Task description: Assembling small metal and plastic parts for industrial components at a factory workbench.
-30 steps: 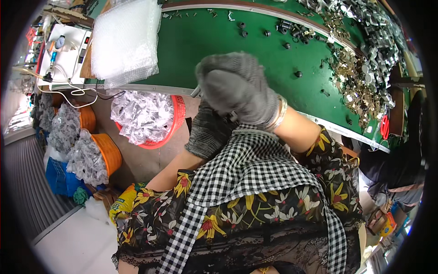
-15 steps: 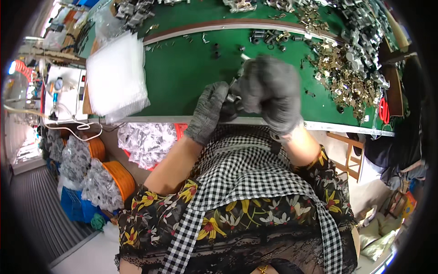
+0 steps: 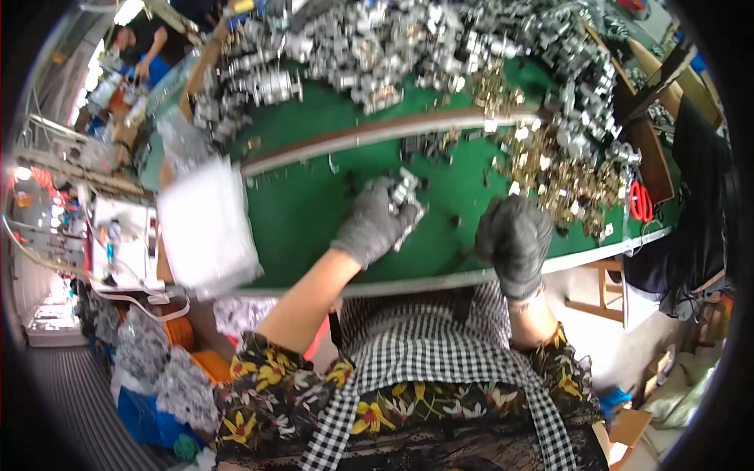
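Observation:
My left hand (image 3: 369, 225), in a grey knit glove, grips a silver metal casting (image 3: 406, 190) over the green tabletop (image 3: 298, 212). Its fingers are wrapped around the near side of the casting and hide part of it. To the right, apart from it, my right hand (image 3: 514, 239) is gloved too and curled closed near the table's front edge. Whatever it may hold is hidden by the fingers and blur. A small dark piece (image 3: 456, 221) lies between the hands. Brass-coloured metal parts (image 3: 558, 177) are heaped just beyond my right hand.
A large pile of silver castings (image 3: 353, 55) covers the far table behind a curved divider strip (image 3: 353, 140). A stack of white foam sheets (image 3: 206, 224) lies at left. Red-handled scissors (image 3: 641, 202) rest at right. Another person (image 3: 141, 49) is at the far left.
My hands, close together before, are now apart: the left is farther forward with the casting, the right off to the right. The view has tilted up, showing more of the far pile.

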